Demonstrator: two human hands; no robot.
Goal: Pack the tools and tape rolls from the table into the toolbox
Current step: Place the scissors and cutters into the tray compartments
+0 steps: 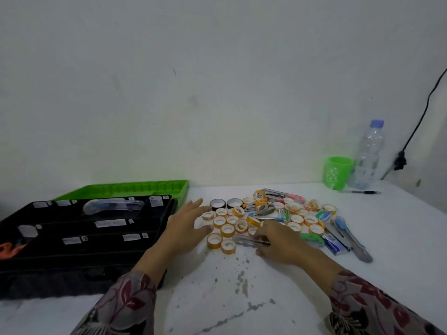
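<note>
A: Where is the toolbox?

B: The black toolbox sits at the lower left of the frame, open, with long compartments carrying small white labels. A clear-handled tool lies in its rear compartment, and something orange shows at its left edge. A green tray lies just behind it.

A: And the things to pack?

B: They are heaped on the white table, centre to right of the frame. Many small tape rolls with orange-printed rims lie on the left of the heap, two black rolls at its back edge. Utility knives, small blue boxes and other tools, hard to tell apart, are mixed in on the right.

A: The hands?

B: The left hand is spread open, fingers apart, at the left edge of the tape rolls, between them and the toolbox; it grips nothing. The right hand lies palm down at the near edge of the heap, its fingers curled onto a slim clear tool with a dark tip. Whether it is truly clamped on it, I cannot tell.

A: Anything else?

B: At the upper right stand a green cup and a plastic bottle, a pen beside them.
</note>
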